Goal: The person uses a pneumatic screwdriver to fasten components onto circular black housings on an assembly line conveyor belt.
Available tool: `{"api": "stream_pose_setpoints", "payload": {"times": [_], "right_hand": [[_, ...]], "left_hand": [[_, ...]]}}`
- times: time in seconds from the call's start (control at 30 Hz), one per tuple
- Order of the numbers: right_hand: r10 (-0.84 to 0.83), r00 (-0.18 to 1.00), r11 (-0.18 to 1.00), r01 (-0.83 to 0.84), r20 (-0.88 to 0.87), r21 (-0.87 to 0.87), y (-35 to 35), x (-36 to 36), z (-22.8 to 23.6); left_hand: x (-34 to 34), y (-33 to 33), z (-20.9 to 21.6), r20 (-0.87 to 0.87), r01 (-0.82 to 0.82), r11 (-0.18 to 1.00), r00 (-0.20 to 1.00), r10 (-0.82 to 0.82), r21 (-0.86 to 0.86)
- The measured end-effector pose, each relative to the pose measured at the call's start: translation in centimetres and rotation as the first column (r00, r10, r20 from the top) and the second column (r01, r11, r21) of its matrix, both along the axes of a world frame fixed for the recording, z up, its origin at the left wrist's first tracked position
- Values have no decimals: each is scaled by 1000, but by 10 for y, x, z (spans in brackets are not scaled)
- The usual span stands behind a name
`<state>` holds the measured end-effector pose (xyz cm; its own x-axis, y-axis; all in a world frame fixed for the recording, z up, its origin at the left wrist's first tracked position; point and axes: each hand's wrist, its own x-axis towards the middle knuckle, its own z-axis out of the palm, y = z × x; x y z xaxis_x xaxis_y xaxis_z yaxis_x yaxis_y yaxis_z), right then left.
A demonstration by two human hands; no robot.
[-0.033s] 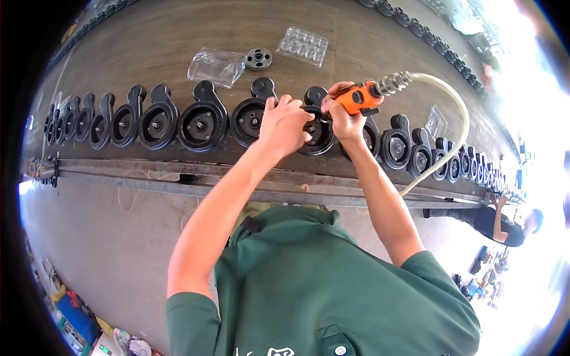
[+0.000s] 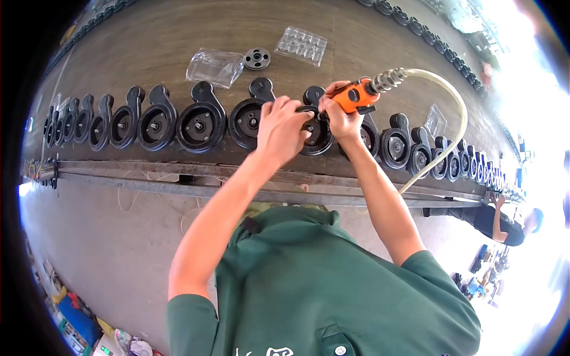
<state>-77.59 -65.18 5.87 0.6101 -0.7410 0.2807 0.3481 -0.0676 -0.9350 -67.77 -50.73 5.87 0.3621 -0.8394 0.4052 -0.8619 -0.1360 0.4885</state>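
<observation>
My left hand [image 2: 281, 132] is bent over a black wheel-shaped part [image 2: 321, 141] with a round-ended arm, and its fingers grip the near-left side by the hub. From the other side my right hand [image 2: 342, 115] is closed round an orange air-powered hand tool [image 2: 354, 97]. The tool's working end is hidden by my fingers, close to the wheel's upper right rim. A spring-sleeved pale hose [image 2: 464, 113] curves away from the tool to the right and down. Left of my left hand stands another such black wheel part [image 2: 244, 121].
More black wheel parts [image 2: 202, 126] line the brown table [image 2: 148, 47] on both sides. Beyond them lie a clear plastic tray [image 2: 301, 45], a crumpled clear package [image 2: 215, 67] and a black disc [image 2: 257, 59]. A metal rail [image 2: 142, 181] edges the table. Another person [image 2: 504, 225] works at far right.
</observation>
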Motion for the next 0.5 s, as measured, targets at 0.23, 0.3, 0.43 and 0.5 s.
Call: {"api": "stream_pose_setpoints", "payload": {"times": [0.23,0.3,0.43,0.5], "right_hand": [[-34,999,999,34,1,-10,1,2,0],[-42,999,999,42,19,24,2,1,2],[-51,998,998,52,47,-20,-2,-1,3],[-59,998,995,60,17,-75,0,1,10]], "left_hand": [[-72,55,-11,-913,-306,910,209,352,280],[-75,47,-21,-936,-298,888,-135,324,350],[-54,14,-37,-940,-227,932,-257,222,283],[-58,2,-45,-944,-212,951,-291,157,224]]}}
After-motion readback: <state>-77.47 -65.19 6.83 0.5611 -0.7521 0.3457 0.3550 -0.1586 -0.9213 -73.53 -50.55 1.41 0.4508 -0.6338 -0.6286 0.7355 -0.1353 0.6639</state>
